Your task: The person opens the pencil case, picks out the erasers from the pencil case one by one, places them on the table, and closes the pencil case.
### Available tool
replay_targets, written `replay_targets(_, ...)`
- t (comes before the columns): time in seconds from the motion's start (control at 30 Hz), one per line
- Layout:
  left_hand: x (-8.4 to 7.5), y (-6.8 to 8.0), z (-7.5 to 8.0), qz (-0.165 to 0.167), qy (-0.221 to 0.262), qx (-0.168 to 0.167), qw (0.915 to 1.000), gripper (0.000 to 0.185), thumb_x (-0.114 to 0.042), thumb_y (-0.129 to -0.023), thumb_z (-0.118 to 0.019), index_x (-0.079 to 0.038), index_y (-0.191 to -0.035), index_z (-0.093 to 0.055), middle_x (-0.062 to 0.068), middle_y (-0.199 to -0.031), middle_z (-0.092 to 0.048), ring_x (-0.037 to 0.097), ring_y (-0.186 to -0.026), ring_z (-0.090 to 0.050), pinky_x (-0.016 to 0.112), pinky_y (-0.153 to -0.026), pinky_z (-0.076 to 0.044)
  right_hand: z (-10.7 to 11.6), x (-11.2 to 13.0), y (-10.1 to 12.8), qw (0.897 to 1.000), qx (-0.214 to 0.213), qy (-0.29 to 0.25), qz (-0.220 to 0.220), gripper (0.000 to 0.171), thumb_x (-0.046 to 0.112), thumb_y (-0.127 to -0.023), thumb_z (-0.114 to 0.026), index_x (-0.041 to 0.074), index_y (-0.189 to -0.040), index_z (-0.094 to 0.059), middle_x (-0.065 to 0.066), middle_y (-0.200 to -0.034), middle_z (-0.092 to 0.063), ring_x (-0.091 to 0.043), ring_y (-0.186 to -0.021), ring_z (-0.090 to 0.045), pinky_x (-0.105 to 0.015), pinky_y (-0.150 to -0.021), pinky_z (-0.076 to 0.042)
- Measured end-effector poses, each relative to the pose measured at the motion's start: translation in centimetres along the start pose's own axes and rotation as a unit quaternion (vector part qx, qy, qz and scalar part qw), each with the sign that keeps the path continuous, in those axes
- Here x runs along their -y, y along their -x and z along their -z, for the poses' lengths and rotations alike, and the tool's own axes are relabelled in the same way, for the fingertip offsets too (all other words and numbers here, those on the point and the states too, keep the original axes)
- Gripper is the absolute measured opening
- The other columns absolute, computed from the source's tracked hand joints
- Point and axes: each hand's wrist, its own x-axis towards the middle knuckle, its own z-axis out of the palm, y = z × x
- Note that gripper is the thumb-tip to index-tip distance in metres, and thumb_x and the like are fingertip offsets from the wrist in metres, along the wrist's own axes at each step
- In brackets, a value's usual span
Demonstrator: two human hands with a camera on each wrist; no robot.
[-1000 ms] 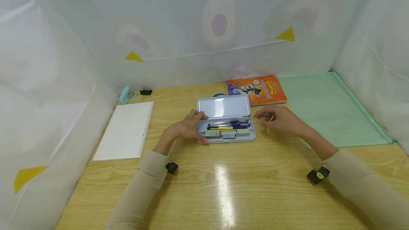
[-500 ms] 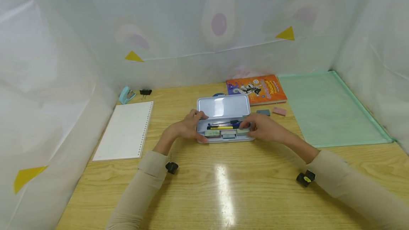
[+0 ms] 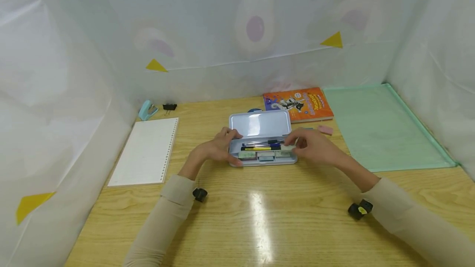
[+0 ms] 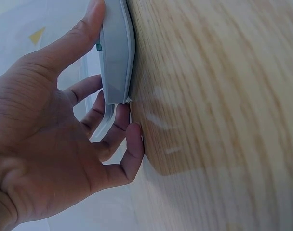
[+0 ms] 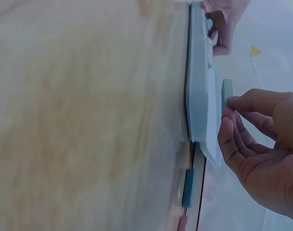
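A pale blue pencil case (image 3: 259, 123) lies with its lid raised at the middle of the table. My left hand (image 3: 219, 147) grips its left end, thumb at the front wall and fingers at the back. Over the right end, my right hand (image 3: 315, 147) pinches a pale green eraser (image 5: 227, 90) between thumb and fingertips, above the case. Inside are a yellow pen (image 3: 259, 148), clear-barrelled pens (image 3: 256, 143) and several erasers (image 3: 246, 155) along the front. A blue eraser (image 5: 188, 187) and a pink eraser (image 3: 325, 129) lie on the table right of the case.
An orange book (image 3: 311, 104) lies behind the case, beside a green translucent mat (image 3: 389, 131). To the left are a white spiral-hole notepad (image 3: 144, 151), a light blue stapler (image 3: 147, 110) and a black binder clip (image 3: 169, 106). White sheeting (image 3: 208, 32) surrounds the table (image 3: 230, 221).
My right hand has left the blue eraser on the table, reached into the case, and now lifts a pale green eraser slightly. My left hand has stayed on the case.
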Motion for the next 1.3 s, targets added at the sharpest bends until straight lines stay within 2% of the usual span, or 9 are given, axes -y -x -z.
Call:
replay_targets(0.23, -0.2, 0.0, 0.1, 0.004, -0.001, 0.003, 1.0000, 0.093, -0.044, -0.081, -0.089, -0.016, -0.154, -0.039, 0.012, -0.146, -0.033, 0.030, -0.131, -0.038, 0.048, -0.114, -0.037, 2.5, -1.6, 0.6, 0.999, -0.036, 0.030, -0.021, 0.023, -0.004, -0.091, -0.072, 0.009, -0.110, -0.076, -0.004, -0.107, -0.074, -0.020, -0.089, -0.065, -0.032, -0.077, -0.054)
replay_targets(0.4, -0.2, 0.0, 0.0, 0.005, -0.008, 0.000, 1.0000, 0.093, -0.045, -0.081, -0.089, -0.017, -0.154, -0.039, 0.012, -0.148, -0.032, 0.030, -0.132, -0.038, 0.049, -0.114, -0.037, 3.6, -3.0, 1.1, 0.998, -0.033, 0.043, -0.040, 0.023, -0.004, -0.093, -0.071, 0.009, -0.112, -0.075, -0.007, -0.108, -0.073, -0.021, -0.089, -0.064, -0.033, -0.076, -0.053)
replay_targets(0.63, -0.2, 0.0, 0.1, 0.007, -0.005, 0.003, 1.0000, 0.092, -0.044, -0.082, -0.089, -0.016, -0.154, -0.038, 0.012, -0.146, -0.032, 0.030, -0.131, -0.037, 0.048, -0.114, -0.036, 3.9, -4.1, 1.3, 0.997, -0.021, 0.052, -0.046, 0.022, -0.004, -0.093, -0.071, 0.007, -0.112, -0.075, -0.009, -0.108, -0.071, -0.020, -0.086, -0.062, -0.035, -0.074, -0.051)
replay_targets(1.03, -0.1, 0.0, 0.0, 0.007, -0.003, 0.002, 1.0000, 0.093, -0.045, -0.081, -0.089, -0.016, -0.154, -0.038, 0.011, -0.145, -0.033, 0.029, -0.131, -0.037, 0.048, -0.114, -0.036, 4.0, -4.5, 0.8, 0.998, -0.016, 0.050, -0.043, 0.020, -0.002, -0.094, -0.071, 0.004, -0.112, -0.075, -0.009, -0.102, -0.071, -0.019, -0.082, -0.061, -0.032, -0.069, -0.051)
replay_targets(1.3, -0.3, 0.0, 0.1, 0.005, -0.006, 0.002, 1.0000, 0.093, -0.045, -0.081, -0.089, -0.016, -0.154, -0.038, 0.012, -0.147, -0.032, 0.030, -0.132, -0.037, 0.049, -0.115, -0.036, 4.3, -3.9, 0.7, 0.997, -0.029, 0.049, -0.045, 0.019, 0.000, -0.095, -0.072, 0.004, -0.113, -0.075, -0.013, -0.106, -0.073, -0.025, -0.090, -0.067, -0.036, -0.073, -0.054)
